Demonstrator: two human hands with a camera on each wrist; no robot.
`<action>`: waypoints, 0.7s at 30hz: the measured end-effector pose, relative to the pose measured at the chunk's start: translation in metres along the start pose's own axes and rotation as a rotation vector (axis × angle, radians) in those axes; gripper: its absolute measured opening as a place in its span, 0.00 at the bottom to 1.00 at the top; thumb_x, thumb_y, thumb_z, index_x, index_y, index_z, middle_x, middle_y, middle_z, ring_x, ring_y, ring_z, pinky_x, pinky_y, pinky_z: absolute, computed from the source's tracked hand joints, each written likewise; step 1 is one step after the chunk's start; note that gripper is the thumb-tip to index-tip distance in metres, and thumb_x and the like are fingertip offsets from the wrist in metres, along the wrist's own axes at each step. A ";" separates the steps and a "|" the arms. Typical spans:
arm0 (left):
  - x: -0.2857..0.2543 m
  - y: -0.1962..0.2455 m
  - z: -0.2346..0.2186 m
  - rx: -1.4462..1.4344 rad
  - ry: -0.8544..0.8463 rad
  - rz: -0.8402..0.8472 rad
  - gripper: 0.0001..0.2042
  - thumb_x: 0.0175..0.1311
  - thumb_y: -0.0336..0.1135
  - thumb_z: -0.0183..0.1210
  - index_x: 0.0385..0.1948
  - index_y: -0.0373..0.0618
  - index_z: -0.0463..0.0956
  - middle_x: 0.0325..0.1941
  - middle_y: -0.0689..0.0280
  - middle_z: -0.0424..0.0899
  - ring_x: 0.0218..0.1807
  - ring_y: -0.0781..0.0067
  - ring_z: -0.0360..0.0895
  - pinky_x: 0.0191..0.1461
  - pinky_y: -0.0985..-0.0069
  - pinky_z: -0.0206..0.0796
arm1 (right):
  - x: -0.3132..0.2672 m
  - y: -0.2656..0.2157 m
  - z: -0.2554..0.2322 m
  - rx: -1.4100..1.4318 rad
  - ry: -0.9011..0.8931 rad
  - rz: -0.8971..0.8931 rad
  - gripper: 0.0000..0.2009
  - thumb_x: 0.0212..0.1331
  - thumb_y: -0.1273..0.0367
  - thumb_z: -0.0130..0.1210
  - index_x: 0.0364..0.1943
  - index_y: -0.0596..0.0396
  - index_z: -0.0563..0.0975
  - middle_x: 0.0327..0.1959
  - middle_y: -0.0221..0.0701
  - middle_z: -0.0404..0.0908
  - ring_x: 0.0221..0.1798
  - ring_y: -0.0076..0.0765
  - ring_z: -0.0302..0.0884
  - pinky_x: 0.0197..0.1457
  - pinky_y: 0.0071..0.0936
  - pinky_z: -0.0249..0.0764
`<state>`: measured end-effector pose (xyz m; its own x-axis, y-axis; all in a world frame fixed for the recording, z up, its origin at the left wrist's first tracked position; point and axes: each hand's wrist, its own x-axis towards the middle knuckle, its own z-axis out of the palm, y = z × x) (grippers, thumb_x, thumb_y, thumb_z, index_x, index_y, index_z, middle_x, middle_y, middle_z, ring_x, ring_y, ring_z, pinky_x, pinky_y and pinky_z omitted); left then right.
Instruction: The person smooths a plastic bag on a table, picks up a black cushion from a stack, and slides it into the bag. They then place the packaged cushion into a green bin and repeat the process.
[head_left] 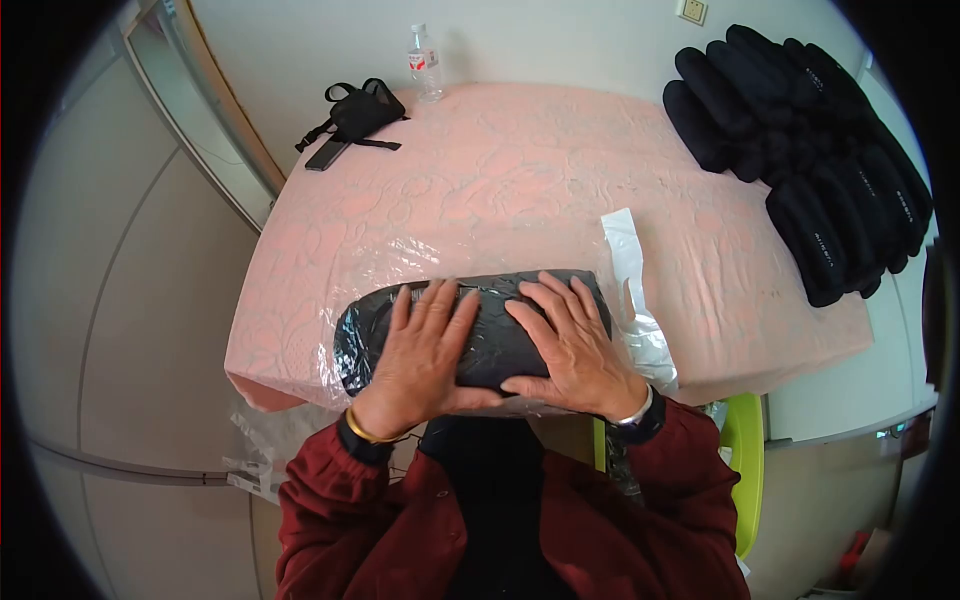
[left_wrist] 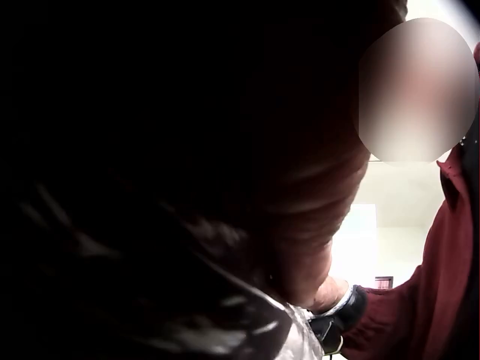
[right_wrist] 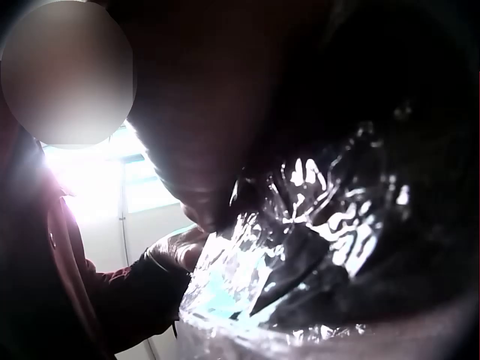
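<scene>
A dark padded bundle [head_left: 488, 345], rolled or folded, lies in a clear plastic bag [head_left: 345, 262] at the near edge of the table. My left hand [head_left: 420, 350] rests flat on its left half, fingers spread and pointing away from me. On the right half lies my right hand [head_left: 578, 355], its fingers straight across the top. Both thumbs point inward along the near side. Shiny wrinkled plastic [right_wrist: 300, 247] shows close up in the right wrist view. The left wrist view is mostly dark, with a strip of plastic [left_wrist: 292, 334] below the hand.
A white torn plastic strip [head_left: 625, 260] lies right of the bundle on the pink tablecloth [head_left: 520, 150]. Black puffy garments [head_left: 810, 150] are heaped at the right. A black pouch [head_left: 365, 112], a phone [head_left: 328, 152] and a bottle [head_left: 425, 65] sit at the back left. A green bin [head_left: 745, 450] stands below.
</scene>
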<state>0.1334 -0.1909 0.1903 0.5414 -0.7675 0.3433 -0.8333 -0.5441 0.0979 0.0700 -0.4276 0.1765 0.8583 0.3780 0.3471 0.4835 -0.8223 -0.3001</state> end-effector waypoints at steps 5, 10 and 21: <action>-0.021 -0.032 -0.016 -0.037 -0.117 -0.076 0.61 0.34 0.72 0.68 0.69 0.34 0.59 0.70 0.41 0.62 0.72 0.39 0.59 0.75 0.44 0.46 | -0.003 0.006 -0.005 -0.061 -0.022 -0.003 0.48 0.49 0.39 0.63 0.71 0.52 0.63 0.74 0.47 0.57 0.77 0.60 0.50 0.77 0.58 0.45; -0.034 -0.051 -0.015 -0.114 -0.110 -0.130 0.64 0.28 0.73 0.70 0.69 0.35 0.59 0.71 0.41 0.62 0.72 0.38 0.60 0.74 0.45 0.48 | -0.013 0.018 -0.008 -0.020 -0.099 0.049 0.51 0.45 0.38 0.65 0.72 0.51 0.61 0.76 0.47 0.53 0.79 0.60 0.46 0.78 0.58 0.44; -0.057 -0.070 0.008 -0.281 0.001 -0.161 0.67 0.24 0.74 0.72 0.70 0.36 0.57 0.72 0.44 0.60 0.71 0.40 0.61 0.72 0.50 0.54 | -0.033 0.028 0.007 0.059 -0.026 0.171 0.56 0.40 0.39 0.70 0.73 0.52 0.58 0.77 0.46 0.49 0.80 0.59 0.42 0.79 0.57 0.42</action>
<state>0.1619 -0.1115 0.1560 0.6685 -0.6790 0.3034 -0.7355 -0.5431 0.4050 0.0563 -0.4604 0.1498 0.9325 0.2465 0.2641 0.3391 -0.8494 -0.4044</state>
